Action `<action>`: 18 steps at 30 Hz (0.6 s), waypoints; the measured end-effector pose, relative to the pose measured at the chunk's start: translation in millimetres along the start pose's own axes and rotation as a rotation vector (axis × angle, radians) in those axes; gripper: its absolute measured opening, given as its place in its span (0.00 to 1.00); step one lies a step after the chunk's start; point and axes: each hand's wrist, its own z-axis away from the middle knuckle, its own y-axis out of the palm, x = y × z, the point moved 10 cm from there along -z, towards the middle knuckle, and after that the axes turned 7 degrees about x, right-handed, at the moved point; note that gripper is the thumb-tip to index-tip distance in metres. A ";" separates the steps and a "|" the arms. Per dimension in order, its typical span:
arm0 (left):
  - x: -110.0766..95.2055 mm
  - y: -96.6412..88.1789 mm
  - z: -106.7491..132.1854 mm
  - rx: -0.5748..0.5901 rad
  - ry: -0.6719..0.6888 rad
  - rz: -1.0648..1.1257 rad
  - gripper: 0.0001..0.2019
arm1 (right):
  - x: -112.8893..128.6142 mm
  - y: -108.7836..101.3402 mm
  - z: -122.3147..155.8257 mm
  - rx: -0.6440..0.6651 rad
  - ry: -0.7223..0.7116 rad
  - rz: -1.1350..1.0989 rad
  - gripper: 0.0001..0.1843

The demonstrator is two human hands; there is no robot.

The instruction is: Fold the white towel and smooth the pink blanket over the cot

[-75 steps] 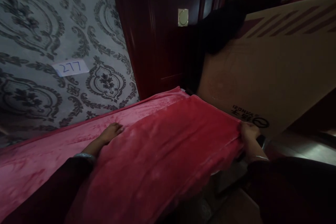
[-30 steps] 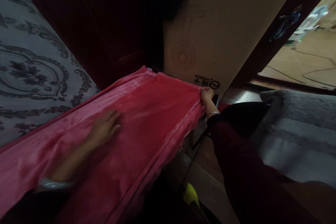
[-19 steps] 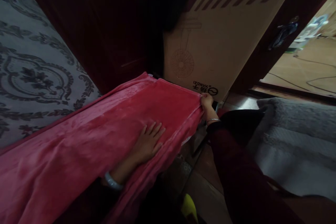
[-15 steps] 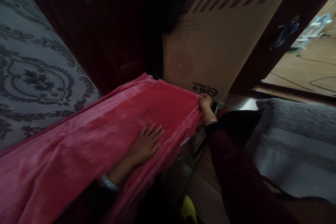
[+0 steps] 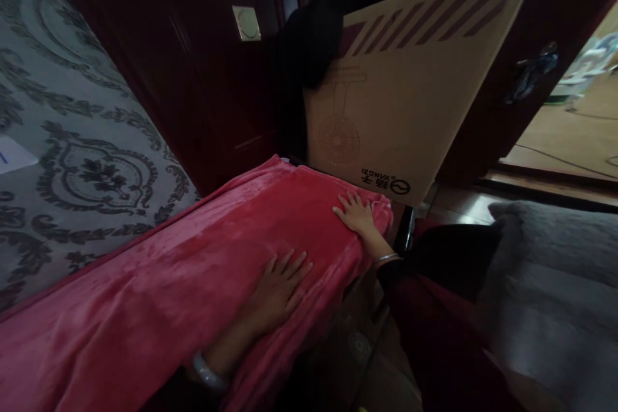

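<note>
A pink plush blanket (image 5: 193,270) is spread over a long, low surface that runs from the lower left to the middle of the view. My left hand (image 5: 276,290) lies on it with the fingers apart. Near the far right corner, my right hand (image 5: 356,214) rests palm down on the cloth, its fingers spread. Just beyond that hand the blanket's edge is bunched at the corner. Some of the cloth hangs in folds along the near side. What lies beneath the blanket is hidden.
Beyond the far end stands a large cardboard box (image 5: 400,103), with dark cloth (image 5: 313,38) at its left. A dark red door (image 5: 193,58) and patterned wallpaper (image 5: 101,174) border the left side. Grey plush fabric (image 5: 555,257) lies at right, near a doorway.
My right hand has let go of the blanket's corner edge and now lies flat on top. The left hand stays spread on the cloth. The whole view has shifted slightly.
</note>
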 end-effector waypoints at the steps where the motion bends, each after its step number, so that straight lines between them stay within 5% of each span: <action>1: -2.4 -0.2 1.0 0.028 -0.004 0.030 0.28 | -3.5 4.1 -2.4 0.048 0.022 0.007 0.33; 5: -16.0 2.1 16.4 0.139 0.071 0.209 0.28 | -9.0 -4.7 -24.0 0.148 0.084 -0.017 0.27; 8: 1.6 -11.2 33.3 0.050 0.143 0.318 0.24 | 11.5 -25.7 -56.5 0.101 0.062 -0.029 0.22; 10: 51.0 -35.4 45.3 -0.143 0.040 0.308 0.22 | 36.6 -35.1 -83.3 0.046 -0.003 -0.055 0.23; 13: 156.6 -77.1 76.0 -0.398 -0.299 0.170 0.22 | 74.3 -35.1 -124.1 -0.001 -0.114 -0.113 0.27; 16: 249.8 -97.8 116.8 -0.394 -0.672 0.069 0.24 | 95.5 -26.8 -161.3 -0.021 -0.173 -0.163 0.30; 18: 288.6 -93.6 140.4 -0.281 -0.843 0.096 0.25 | 100.5 -19.8 -182.9 -0.029 -0.187 -0.187 0.30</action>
